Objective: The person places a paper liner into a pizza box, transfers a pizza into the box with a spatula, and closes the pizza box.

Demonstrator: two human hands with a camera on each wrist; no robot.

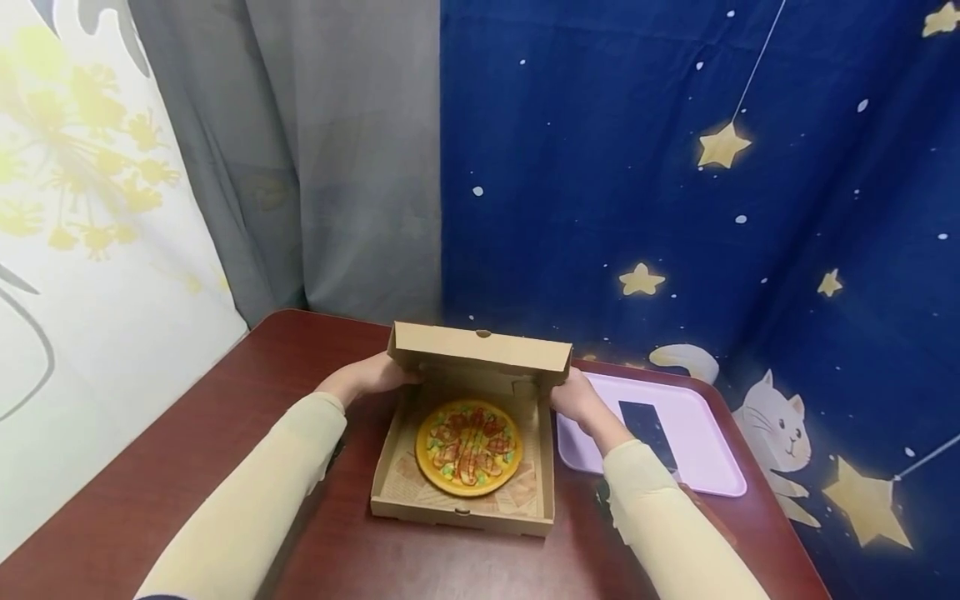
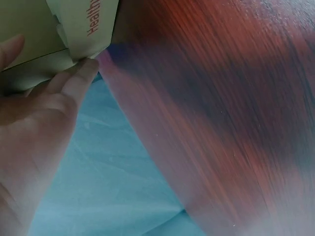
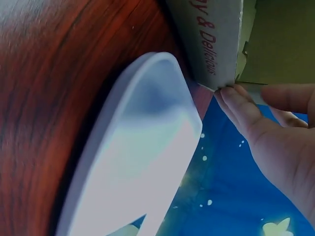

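Observation:
A cardboard pizza box (image 1: 462,518) stands on the table, its lid (image 1: 480,343) raised and tilted. Inside lies a round pizza (image 1: 468,447) with red and green toppings, on printed paper. My left hand (image 1: 375,375) grips the left side of the lid; in the left wrist view its fingers (image 2: 81,78) reach the corner beside red lettering. With my right hand (image 1: 576,398) I hold the lid's right side, thumb and fingers (image 3: 241,105) at the matching corner. Parts of both hands are hidden behind cardboard in the head view.
Right of the box lies a pale purple tray (image 1: 705,450) with a dark rectangle (image 1: 648,433) on it. The dark red wooden table (image 1: 300,350) ends at a grey curtain (image 1: 367,167) and a blue starry curtain (image 1: 570,167) behind.

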